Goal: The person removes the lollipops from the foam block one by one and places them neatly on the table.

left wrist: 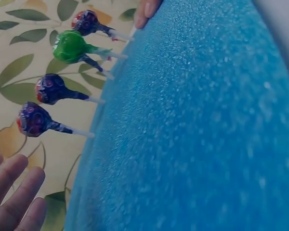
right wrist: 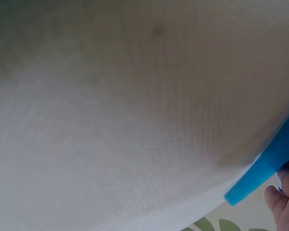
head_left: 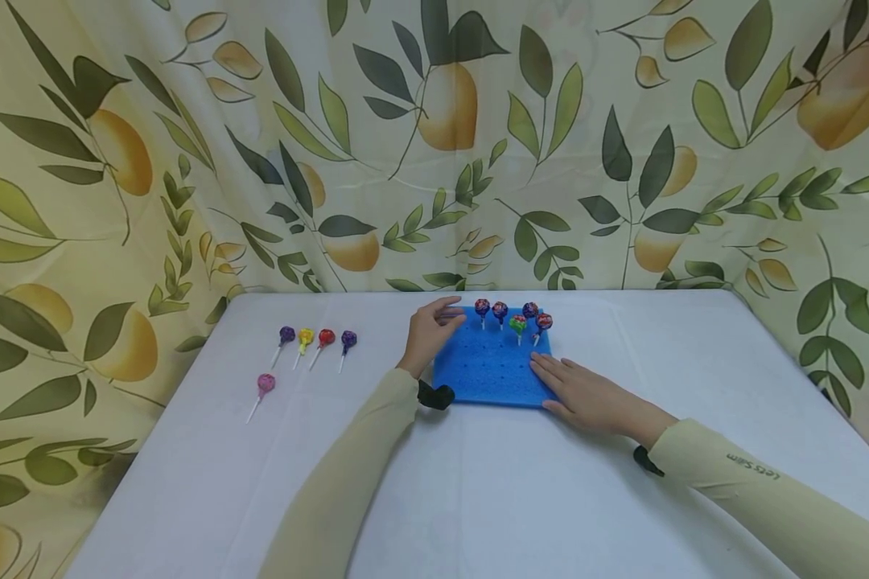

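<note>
A blue foam board (head_left: 478, 378) with rows of small holes lies on the table. Several wrapped lollipops stand in its far right part, among them a green one (head_left: 517, 325) and a dark blue-and-red one (left wrist: 37, 119). My left hand (head_left: 433, 331) is over the board's far left corner. In the left wrist view its fingers (left wrist: 19, 202) are spread and hold nothing, close to the nearest lollipop. My right hand (head_left: 586, 396) rests with straight fingers on the board's right edge. Mostly white cloth fills the right wrist view, with the board's edge (right wrist: 260, 175) at the lower right.
Left of the board several more lollipops lie on the white tablecloth (head_left: 188, 482): a yellow one (head_left: 305, 338), a red one (head_left: 326, 338), purple ones and a pink one (head_left: 265, 383) nearer the front. A leaf-and-fruit patterned curtain (head_left: 434, 201) hangs behind the table.
</note>
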A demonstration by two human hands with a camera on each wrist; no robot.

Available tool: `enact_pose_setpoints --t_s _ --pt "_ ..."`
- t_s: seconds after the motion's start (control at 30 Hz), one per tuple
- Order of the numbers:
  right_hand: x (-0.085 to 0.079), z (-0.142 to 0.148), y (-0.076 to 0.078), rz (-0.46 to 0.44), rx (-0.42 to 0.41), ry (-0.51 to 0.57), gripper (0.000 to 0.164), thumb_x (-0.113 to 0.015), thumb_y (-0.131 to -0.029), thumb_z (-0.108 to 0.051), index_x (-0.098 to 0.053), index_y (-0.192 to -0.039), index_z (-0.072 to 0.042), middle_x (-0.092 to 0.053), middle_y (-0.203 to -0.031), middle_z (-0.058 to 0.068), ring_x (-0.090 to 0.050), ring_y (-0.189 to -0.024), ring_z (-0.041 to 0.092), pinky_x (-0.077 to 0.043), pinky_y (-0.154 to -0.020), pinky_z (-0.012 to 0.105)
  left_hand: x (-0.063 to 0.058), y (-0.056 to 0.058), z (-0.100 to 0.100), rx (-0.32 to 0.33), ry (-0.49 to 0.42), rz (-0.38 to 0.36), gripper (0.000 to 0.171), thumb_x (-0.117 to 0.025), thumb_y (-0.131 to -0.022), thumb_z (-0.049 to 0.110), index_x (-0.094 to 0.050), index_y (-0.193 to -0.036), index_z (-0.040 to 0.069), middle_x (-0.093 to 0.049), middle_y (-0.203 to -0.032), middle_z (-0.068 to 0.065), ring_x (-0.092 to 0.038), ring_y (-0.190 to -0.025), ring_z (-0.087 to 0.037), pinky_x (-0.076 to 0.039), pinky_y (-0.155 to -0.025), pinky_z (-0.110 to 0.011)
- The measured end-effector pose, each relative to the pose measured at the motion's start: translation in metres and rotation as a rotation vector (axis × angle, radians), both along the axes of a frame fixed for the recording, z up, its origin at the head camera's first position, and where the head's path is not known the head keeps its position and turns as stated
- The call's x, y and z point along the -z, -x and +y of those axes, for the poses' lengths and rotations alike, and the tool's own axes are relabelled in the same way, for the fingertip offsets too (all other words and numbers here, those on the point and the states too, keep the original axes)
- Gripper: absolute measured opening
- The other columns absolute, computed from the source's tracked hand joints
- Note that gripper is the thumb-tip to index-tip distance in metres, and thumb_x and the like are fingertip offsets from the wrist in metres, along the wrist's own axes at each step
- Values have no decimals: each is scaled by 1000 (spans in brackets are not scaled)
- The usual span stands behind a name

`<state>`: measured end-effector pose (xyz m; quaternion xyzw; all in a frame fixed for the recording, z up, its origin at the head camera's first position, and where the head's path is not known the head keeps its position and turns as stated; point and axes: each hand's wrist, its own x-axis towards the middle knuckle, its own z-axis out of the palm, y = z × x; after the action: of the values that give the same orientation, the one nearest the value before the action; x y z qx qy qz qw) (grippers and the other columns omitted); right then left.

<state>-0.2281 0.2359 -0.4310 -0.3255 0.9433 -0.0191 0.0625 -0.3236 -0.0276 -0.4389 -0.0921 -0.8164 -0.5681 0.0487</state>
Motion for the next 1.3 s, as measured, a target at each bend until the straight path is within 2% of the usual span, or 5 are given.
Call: enact_pose_setpoints --t_s 0.2,0.57,1.07,1.2,1.3 --pt "-2 0 -1 -16 7 -7 66 -47 -97 -39 -28 -146 1 -26 -154 18 -27 -141 37 -28 -112 53 4 3 13 -2 6 -39 38 -65 -89 19 -60 -125 9 -69 -113 -10 -67 -102 -24 -55 -87 -35" --pt "1 0 -1 -23 17 -11 66 -46 -97 -41 -27 -146 -1 -26 -154 17 -27 -141 36 -29 -112 53 9 7 32 10 44 -27 39 -69 -86 20 -61 -123 11 -69 -111 -12 -69 -97 -23 -56 -82 -32" --pt "0 -1 0 -24 13 -18 67 -46 -96 -41 -27 -146 0 -26 -154 17 -27 -141 36 -29 -112 53 13 12 36 22 53 -22 37 -68 -86 19 -62 -122 9 -70 -109 -11 -68 -95 -16 -56 -80 -24" --pt "0 -1 0 -25 10 -20 67 -47 -96 -41 -27 -146 0 -25 -154 17 -26 -141 36 -29 -112 53 13 15 38 17 70 -55 37 -68 -86 14 -61 -123 7 -70 -109 -12 -68 -97 -19 -56 -83 -27" --pt "0 -1 0 -25 8 -19 67 -47 -96 -40 -27 -146 0 -25 -154 17 -26 -141 36 -28 -112 53 12 16 39 4 107 -41 35 -68 -86 12 -62 -120 5 -71 -106 -13 -68 -96 -20 -56 -82 -27"
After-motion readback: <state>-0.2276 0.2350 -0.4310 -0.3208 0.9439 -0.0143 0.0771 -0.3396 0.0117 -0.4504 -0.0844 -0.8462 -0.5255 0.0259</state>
